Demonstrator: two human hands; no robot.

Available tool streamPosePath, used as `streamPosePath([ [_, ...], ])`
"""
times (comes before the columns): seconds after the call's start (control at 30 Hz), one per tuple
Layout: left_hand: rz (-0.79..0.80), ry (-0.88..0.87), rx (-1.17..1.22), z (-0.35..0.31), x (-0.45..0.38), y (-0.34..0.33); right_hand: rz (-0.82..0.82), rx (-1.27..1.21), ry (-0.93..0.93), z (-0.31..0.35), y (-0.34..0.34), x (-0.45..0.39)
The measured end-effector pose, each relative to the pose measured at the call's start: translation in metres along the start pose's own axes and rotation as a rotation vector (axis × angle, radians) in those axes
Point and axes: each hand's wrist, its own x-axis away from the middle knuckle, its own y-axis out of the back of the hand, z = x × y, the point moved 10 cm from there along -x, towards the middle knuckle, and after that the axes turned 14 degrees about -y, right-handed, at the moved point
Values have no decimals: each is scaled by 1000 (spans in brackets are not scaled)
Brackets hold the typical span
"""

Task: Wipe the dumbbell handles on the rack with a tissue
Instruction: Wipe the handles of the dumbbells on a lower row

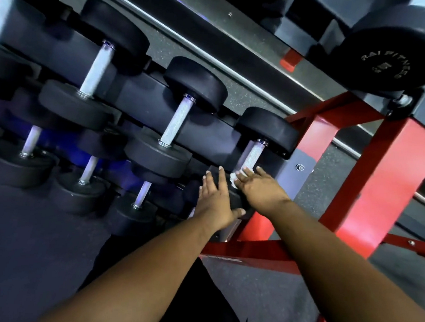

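1. Right hand [258, 188] presses a white tissue [237, 178] on the near end of the handle [254, 154], fingers fairly straight, at the rack's [386, 160] right end.
2. Left hand [218, 200] lies spread over the dumbbell's near weight [234, 196], thumb hooked under, likely steadying it against rolling.
3. The tissue is mostly covered; that weight is largely hidden too.
4. Neighbouring dumbbells [176, 116] sit untouched leftwards.
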Motion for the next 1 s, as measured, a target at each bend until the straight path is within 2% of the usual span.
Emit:
streamPosePath([
  [0.03, -7, -21, -36, 1, 3, 7, 10, -51, -21, -3, 6, 3],
  [0.1, -66, -71, -143, 5, 12, 31, -23, -322, -116, -13, 23, 5],
  [0.2, -264, -142, -320, 17, 36, 78, -163, -749, -191, -17, 58, 1],
  [0.27, -358, -125, -394, 36, 48, 107, -223, -872, -159, -1, 79, -8],
  [0.33, -389, -62, -409, 61, 53, 127, -262, -893, -96, 22, 101, -21],
  [0.47, -394, 35, -337, 97, 45, 155, -308, -809, 10, 62, 135, -57],
  [0.63, -308, 107, -141, 126, 26, 171, -383, -617, 60, 88, 167, -101],
  [0.8, -231, 165, -56, 133, 15, 177, -311, -91, 321, 126, 139, -114],
  [0.87, -181, 157, -48, 131, 13, 174, -361, -40, 228, 102, 145, -121],
  [0.93, -151, 149, -28, 132, 13, 173, -392, -107, 50, 75, 155, -130],
  [1.0, -120, 157, -17, 134, 11, 172, -343, -116, 45, 88, 147, -129],
])
